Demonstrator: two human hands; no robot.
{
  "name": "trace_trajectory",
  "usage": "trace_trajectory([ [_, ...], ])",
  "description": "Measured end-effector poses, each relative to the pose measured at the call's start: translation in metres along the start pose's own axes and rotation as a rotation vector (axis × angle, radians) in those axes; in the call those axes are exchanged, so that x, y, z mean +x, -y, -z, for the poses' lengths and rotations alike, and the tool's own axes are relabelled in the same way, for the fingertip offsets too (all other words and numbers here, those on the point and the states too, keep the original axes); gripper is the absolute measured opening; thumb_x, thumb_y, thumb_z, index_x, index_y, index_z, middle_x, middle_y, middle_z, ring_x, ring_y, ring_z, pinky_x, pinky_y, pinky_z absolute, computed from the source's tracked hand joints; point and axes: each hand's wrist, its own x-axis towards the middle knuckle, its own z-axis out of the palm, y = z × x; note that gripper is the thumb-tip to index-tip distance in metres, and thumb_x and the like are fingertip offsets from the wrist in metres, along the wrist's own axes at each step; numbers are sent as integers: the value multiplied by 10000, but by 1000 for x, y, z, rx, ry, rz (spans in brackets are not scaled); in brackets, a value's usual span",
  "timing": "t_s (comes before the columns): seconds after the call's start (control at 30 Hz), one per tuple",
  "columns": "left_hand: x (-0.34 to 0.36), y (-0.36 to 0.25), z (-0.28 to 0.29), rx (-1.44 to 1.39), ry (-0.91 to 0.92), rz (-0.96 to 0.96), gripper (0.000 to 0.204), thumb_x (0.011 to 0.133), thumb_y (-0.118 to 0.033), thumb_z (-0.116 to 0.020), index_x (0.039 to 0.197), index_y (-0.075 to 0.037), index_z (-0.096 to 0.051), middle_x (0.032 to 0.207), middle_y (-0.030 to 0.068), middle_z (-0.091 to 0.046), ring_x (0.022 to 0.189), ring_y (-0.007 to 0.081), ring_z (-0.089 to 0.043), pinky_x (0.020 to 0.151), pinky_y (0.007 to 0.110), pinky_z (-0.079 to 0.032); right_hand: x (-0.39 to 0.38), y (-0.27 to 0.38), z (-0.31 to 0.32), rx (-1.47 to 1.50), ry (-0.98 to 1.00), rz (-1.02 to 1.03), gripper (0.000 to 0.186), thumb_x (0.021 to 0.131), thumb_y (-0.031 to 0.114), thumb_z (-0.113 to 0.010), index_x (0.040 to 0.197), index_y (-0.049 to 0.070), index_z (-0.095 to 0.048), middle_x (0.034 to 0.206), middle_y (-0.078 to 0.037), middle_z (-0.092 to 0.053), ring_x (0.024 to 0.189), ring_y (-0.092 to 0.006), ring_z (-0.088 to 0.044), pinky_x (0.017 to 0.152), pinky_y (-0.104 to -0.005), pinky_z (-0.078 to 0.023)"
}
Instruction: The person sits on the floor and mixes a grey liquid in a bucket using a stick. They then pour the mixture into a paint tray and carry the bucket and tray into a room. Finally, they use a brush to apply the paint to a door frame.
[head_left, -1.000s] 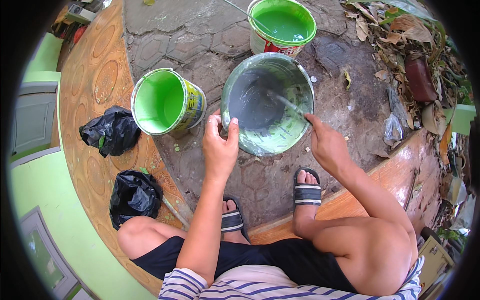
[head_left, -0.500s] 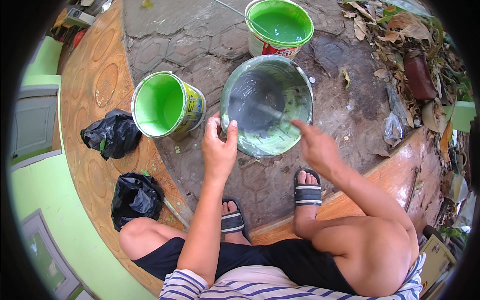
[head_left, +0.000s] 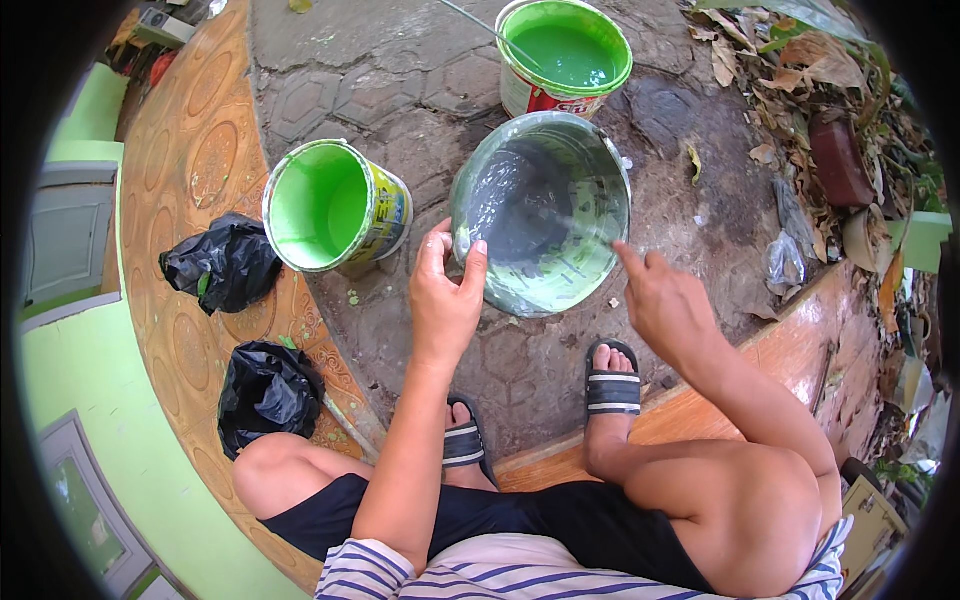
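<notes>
My left hand (head_left: 445, 300) is closed on the near-left rim of a round, paint-smeared basin (head_left: 590, 265), its thumb on the inside. The basin is tipped towards me, and wet grey liquid (head_left: 515, 205) covers its bottom. At the basin's right side, my right hand (head_left: 675, 305) is closed with the index finger stretched along a pale stirring tool (head_left: 585, 228). The tool's far end reaches down to the grey liquid. Motion blurs it, so its exact kind cannot be made out.
Left of the basin stands a bucket coated inside with green paint (head_left: 330, 205). Behind it, another bucket (head_left: 570, 65) holds green liquid and a thin rod (head_left: 480, 25). Black plastic bags (head_left: 225, 262) lie on orange tiles (head_left: 205, 165). Dry leaves (head_left: 815, 60) edge the right.
My right hand has swung a little right and towards me, with the tool sweeping through the basin. The basin and my left hand have shifted slightly right.
</notes>
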Motion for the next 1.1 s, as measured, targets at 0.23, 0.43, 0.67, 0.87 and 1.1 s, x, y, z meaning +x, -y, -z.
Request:
trace_trajectory([
  [0.23, 0, -3, -1, -18, 1, 17, 247, 907, -156, -673, 1015, 41, -572, 1136, 186, -647, 943, 245, -641, 840, 354, -494, 5, -3, 4, -51, -36, 18, 442, 894, 101, -560, 1334, 67, -528, 877, -189, -586, 673, -355, -641, 604, -443, -528],
  [0.43, 1, -3, 0, 43, -4, -8, 240, 899, -159, -682, 984, 38, -575, 1134, 183, -646, 951, 253, -638, 846, 360, -490, 10, 1, 16, -49, -17, 16, 461, 871, 86, -572, 1329, 46, -525, 881, -186, -591, 677, -351, -645, 598, -435, -528],
  [0.67, 3, -2, -2, -22, 4, -15, 244, 895, -159, -687, 988, 37, -575, 1139, 180, -648, 951, 256, -639, 842, 359, -492, 7, 4, 18, -84, 27, 79, 495, 825, 16, -539, 1317, -30, -511, 927, -211, -616, 684, -342, -674, 596, -413, -554],
  [0.87, 4, 0, -4, 1, -12, -43, 250, 895, -156, -687, 1007, 39, -576, 1148, 184, -646, 940, 252, -639, 840, 355, -492, 2, 8, 23, -56, 126, 128, 474, 821, 9, -539, 1293, -35, -531, 903, -216, -620, 681, -344, -673, 591, -410, -553],
  [1.1, 3, -3, -2, 18, -3, -30, 266, 899, -176, -689, 1019, 39, -590, 1140, 181, -649, 956, 242, -639, 844, 350, -492, 6, 6, 22, -64, 68, 97, 471, 822, 6, -539, 1291, -40, -526, 886, -224, -626, 696, -351, -680, 602, -418, -557],
])
